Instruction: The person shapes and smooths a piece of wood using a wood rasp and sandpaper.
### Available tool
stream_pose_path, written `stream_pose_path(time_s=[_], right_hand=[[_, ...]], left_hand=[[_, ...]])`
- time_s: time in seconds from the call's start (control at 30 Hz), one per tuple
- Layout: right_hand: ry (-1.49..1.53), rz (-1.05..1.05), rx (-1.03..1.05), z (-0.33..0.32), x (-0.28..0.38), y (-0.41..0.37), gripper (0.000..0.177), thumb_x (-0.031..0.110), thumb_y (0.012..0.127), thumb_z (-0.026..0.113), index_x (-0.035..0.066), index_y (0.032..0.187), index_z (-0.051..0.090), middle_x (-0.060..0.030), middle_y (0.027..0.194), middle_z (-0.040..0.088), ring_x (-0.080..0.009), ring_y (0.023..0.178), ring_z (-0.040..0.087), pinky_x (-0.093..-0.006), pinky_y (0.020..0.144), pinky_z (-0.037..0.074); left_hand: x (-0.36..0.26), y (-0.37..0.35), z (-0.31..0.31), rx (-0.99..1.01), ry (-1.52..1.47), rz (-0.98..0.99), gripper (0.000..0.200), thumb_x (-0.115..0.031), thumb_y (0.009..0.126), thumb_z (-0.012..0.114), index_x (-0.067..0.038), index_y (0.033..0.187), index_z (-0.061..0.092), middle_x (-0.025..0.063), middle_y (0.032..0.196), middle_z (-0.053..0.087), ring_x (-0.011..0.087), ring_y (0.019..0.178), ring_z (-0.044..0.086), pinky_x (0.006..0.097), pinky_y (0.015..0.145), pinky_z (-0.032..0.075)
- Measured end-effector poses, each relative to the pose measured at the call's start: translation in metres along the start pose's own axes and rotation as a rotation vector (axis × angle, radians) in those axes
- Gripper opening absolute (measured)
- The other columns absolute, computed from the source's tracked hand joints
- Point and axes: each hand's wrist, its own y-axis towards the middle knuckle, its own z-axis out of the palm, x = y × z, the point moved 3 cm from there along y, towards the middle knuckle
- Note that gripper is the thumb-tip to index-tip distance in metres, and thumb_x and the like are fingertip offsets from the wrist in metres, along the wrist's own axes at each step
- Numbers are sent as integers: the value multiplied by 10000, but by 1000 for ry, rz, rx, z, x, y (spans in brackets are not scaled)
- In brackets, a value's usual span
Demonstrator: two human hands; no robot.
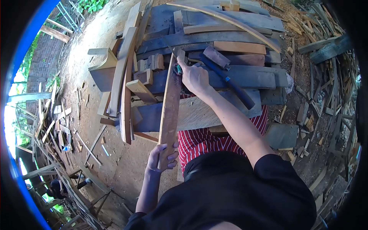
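Observation:
A long brown wooden strip (170, 111) runs from near my body up across a pile of planks. My left hand (163, 157) grips its near end. My right hand (194, 76) rests at the strip's far end, fingers closed on a small dark greenish thing, partly hidden, that touches the wood there. Beside my right hand lies a dark tool with a blue band on its handle (230, 82), lying across grey boards.
Grey and brown planks (214, 38) are stacked on a low bench ahead. Curved slats (122, 69) lean at the left. Offcuts litter the dirt ground (96, 145) and the right side (322, 96). A person (57, 188) crouches far lower left.

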Motion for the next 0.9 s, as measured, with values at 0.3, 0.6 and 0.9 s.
stream_pose_path(time_s=[0.3, 0.6, 0.9], right_hand=[[-17, -57, 57, 6, -10, -2, 623, 60, 760, 570, 137, 1366, 444, -172, 638, 648, -320, 575, 661, -420, 504, 524], [-46, -120, 48, -5, -7, -18, 581, 112, 778, 554, 110, 1349, 448, -177, 645, 648, -330, 605, 669, -428, 545, 539], [36, 58, 233, -16, 3, -11, 576, 106, 797, 547, 164, 1362, 450, -230, 772, 665, -373, 736, 677, -469, 651, 545]], left_hand=[[4, 5, -6, 31, -26, -8, 429, -311, 886, 514, 5, 1150, 395, 38, 1020, 400, 101, 687, 431, 255, 457, 398], [1, 5, -6, 88, -60, 8, 395, -259, 898, 496, -7, 1181, 385, 35, 1020, 434, 105, 678, 457, 260, 460, 422], [2, 4, -2, 87, -3, 25, 371, -281, 902, 499, -19, 1147, 401, 26, 1009, 444, 97, 691, 456, 246, 477, 395]])
